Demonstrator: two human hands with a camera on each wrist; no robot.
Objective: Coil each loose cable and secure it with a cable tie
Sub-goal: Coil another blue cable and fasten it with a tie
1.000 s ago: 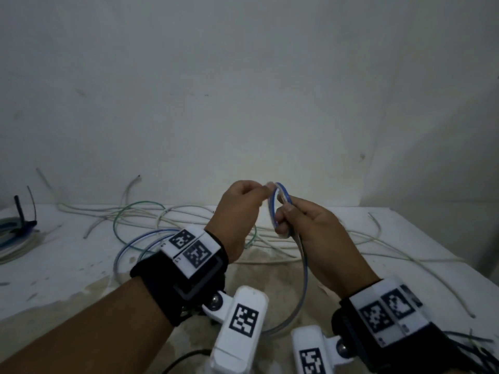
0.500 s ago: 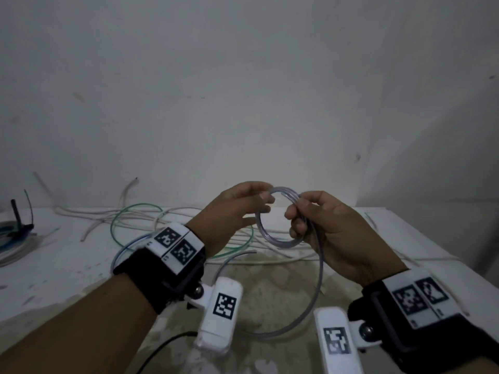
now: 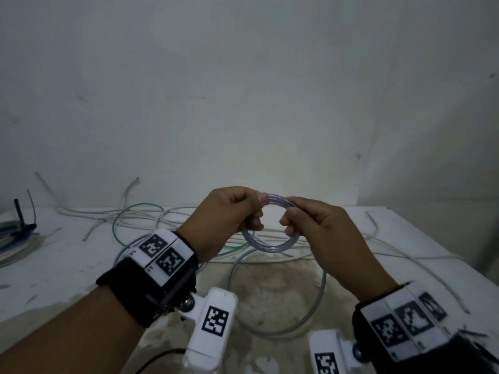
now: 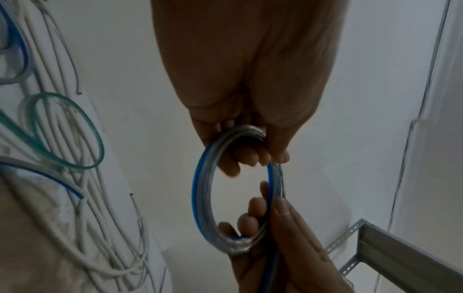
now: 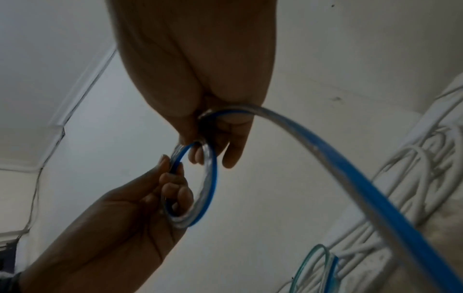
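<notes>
Clear plastic with a blue stripe: the cable [image 3: 270,245] is wound into a small round coil of several turns, held in the air above the white table [image 3: 67,265], between both hands. Left hand [image 3: 224,217] grips the coil's left side, fingers curled through the ring and thumb pressed on its top edge. Right hand [image 3: 321,228] grips the opposite side, fingers likewise curled through the ring with the thumb on the outside. In the left wrist view the coil [image 4: 238,190] shows as an oval ring, both sets of fingertips inside it. In the right wrist view the coil [image 5: 198,186] hangs below the right hand [image 5: 200,79], and the cable's free length leaves that grip and arcs down to the right. That loose tail [image 3: 318,300] loops over the stained table surface under the hands.

On the table behind: a green cable [image 3: 127,214] in an open loop, tangled among several white cables [image 3: 391,255]. At far left, a bundle of coiled cables [image 3: 16,238] with a black tie standing up from it.
</notes>
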